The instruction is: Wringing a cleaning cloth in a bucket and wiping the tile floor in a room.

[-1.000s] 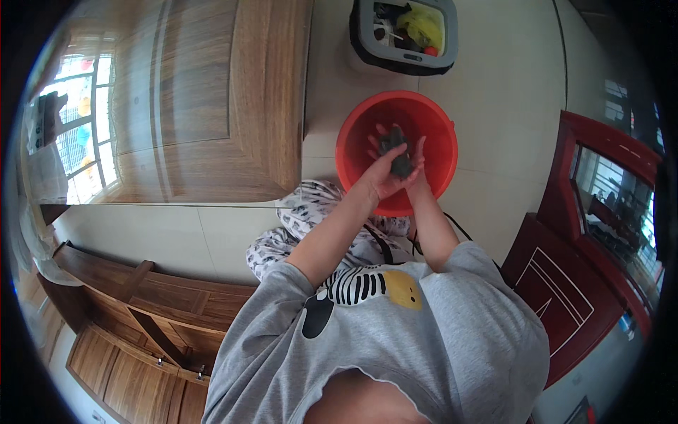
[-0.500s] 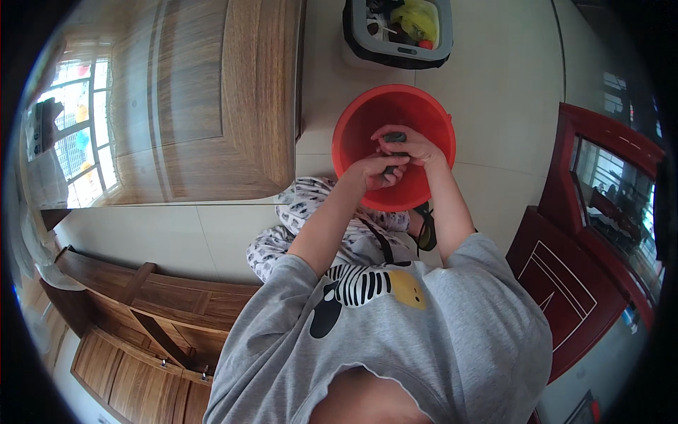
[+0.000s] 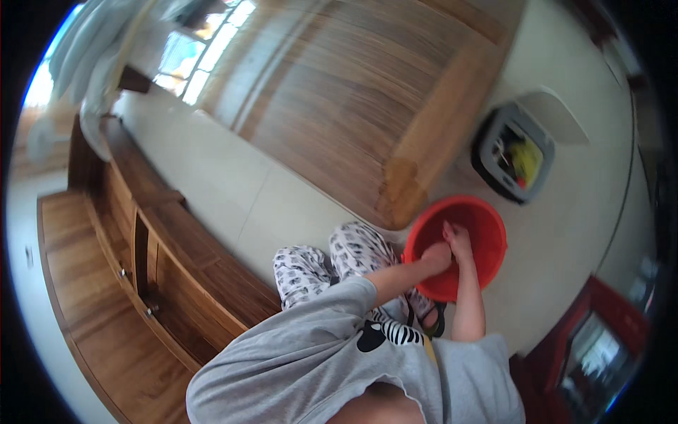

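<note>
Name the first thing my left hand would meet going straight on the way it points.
Probably your right hand, near its wrist, just to the right of the left hand; beyond that, the wall of the red bucket. Depth and blur leave unclear whether the hands touch.

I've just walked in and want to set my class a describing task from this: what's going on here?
A person in a grey top has both bare hands together over or in a red bucket. The left hand and right hand are close to each other; whether they hold anything can't be made out. A grey-rimmed bin stands beyond the bucket, and a wooden table is to the left.
</note>
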Available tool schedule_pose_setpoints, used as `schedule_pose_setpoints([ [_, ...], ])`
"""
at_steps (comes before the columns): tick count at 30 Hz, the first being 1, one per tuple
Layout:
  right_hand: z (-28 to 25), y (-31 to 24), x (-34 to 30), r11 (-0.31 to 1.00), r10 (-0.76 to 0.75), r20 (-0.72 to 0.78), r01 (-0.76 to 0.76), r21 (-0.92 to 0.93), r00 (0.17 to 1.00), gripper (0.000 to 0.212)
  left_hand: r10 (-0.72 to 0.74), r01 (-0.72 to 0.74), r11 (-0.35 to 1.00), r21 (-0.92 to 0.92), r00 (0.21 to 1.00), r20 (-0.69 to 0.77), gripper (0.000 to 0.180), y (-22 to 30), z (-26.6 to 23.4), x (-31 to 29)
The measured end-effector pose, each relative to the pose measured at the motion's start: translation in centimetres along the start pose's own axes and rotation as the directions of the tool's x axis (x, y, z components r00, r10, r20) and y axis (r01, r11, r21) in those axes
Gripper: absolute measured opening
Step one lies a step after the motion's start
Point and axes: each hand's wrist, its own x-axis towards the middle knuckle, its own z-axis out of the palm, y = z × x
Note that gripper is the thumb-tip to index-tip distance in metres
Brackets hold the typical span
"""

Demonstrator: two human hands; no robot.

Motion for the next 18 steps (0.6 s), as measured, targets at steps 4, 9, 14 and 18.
schedule_pose_setpoints([
  [4, 1.2, 1.7, 1.6, 0.999, -0.045, -0.074, 0.044, -0.016, 0.996, 0.043, -0.044, 0.039, 0.997, -0.067, 0.996, -0.074, 0.030, -0.2, -1.2, -1.2],
  [9, 1.6, 4.7, 3.4, 1.000, 0.004, -0.163, -0.006, -0.011, 0.987, 0.044, -0.075, 0.059, 0.991, -0.118, 0.987, -0.143, 0.032, -0.7, -0.7, -1.5],
  [14, 0.3, 5.3, 2.6, 0.993, 0.035, -0.222, -0.060, -0.107, 0.974, 0.039, 0.193, -0.190, 0.978, 0.082, 0.981, -0.027, 0.035, -0.5, -1.1, -1.5],
  [18, 0.5, 5.0, 3.3, 0.991, 0.123, -0.179, -0.131, -0.032, 0.976, 0.033, 0.183, -0.183, 0.983, 0.003, 0.980, -0.073, 0.035, -1.5, -1.3, -1.1],
])
